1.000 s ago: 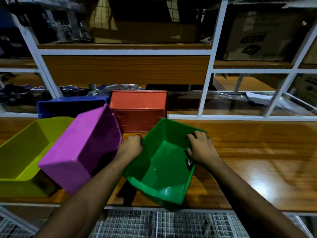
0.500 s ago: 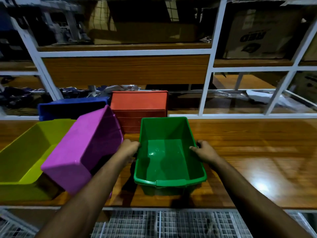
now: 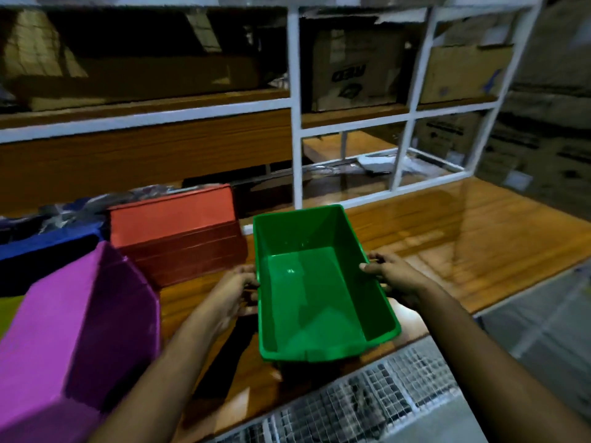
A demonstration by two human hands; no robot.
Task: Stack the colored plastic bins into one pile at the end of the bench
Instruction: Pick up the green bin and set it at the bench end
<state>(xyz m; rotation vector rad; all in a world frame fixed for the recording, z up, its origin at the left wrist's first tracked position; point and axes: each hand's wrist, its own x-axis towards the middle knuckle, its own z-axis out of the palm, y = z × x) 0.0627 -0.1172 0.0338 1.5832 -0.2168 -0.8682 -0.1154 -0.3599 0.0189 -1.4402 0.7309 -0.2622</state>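
A green bin (image 3: 316,282) is upright, open side up, held over the front part of the wooden bench (image 3: 479,244). My left hand (image 3: 235,289) grips its left wall and my right hand (image 3: 388,276) grips its right wall. At the left, a purple bin (image 3: 76,327) leans tilted with its bottom toward me. Behind it an orange-red bin (image 3: 176,231) lies with its bottom facing me, and a blue bin (image 3: 48,247) shows partly at the far left. A sliver of yellow-green bin (image 3: 8,311) peeks out at the left edge.
A white metal shelf frame (image 3: 294,123) with cardboard boxes (image 3: 355,68) rises behind the bench. The bench's right end (image 3: 527,225) stretches out past the green bin. Wire mesh (image 3: 367,398) lies below the bench's front edge.
The green bin went from tilted to level between my hands. The view has swung to the right, so the bench's right end shows and the yellow-green bin has nearly left the frame.
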